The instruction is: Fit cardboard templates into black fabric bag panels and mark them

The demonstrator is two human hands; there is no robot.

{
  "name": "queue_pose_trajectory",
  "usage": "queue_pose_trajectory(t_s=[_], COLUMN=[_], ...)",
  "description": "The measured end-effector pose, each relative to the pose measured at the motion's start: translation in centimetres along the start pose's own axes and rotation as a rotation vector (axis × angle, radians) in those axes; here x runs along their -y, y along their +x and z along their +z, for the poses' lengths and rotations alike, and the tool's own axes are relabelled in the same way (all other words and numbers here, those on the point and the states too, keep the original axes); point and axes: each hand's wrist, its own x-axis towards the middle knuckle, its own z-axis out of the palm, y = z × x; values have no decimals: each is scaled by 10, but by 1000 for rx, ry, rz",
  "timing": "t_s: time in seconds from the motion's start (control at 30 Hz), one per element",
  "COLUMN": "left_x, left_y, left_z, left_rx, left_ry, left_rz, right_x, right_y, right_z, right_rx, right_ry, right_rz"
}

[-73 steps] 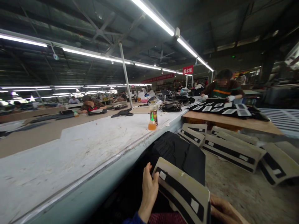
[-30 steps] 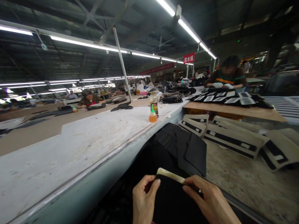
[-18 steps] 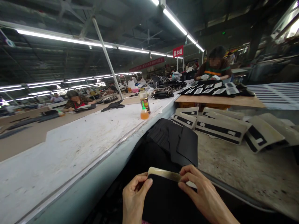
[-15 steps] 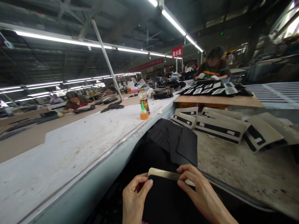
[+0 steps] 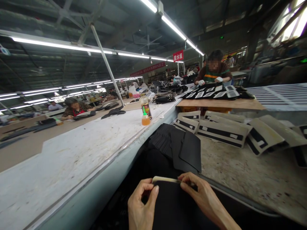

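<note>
Low in the middle, both my hands grip a black flat piece with a beige top edge [image 5: 168,191]. My left hand [image 5: 141,207] pinches its top left corner between thumb and fingers. On the right, my right hand [image 5: 203,199] presses fingertips on the beige edge. Just beyond lies a stack of black flat pieces [image 5: 178,147], leaning over the bench edge.
A long white conveyor table [image 5: 79,150] runs away on the left, with an orange glue bottle [image 5: 145,117] on it. Beige pieces with black strips [image 5: 223,131] lie on the stained bench [image 5: 251,172] to the right. A person in white gloves [image 5: 213,72] works at a wooden board [image 5: 220,103] behind.
The beige piece with black strips seen earlier is now held with a black face toward me. My hands have closed in on its top edge, which has dropped slightly lower in view.
</note>
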Motion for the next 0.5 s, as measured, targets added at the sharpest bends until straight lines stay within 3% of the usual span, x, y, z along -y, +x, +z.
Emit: queue_pose_trajectory(t_s=[0.5], left_x=[-3], left_y=[-3], left_z=[1], left_rx=[-60], left_ry=[-134], left_rz=[2], right_x=[5], right_y=[5], right_z=[-1], right_rx=[65], right_ry=[78], right_rz=[7])
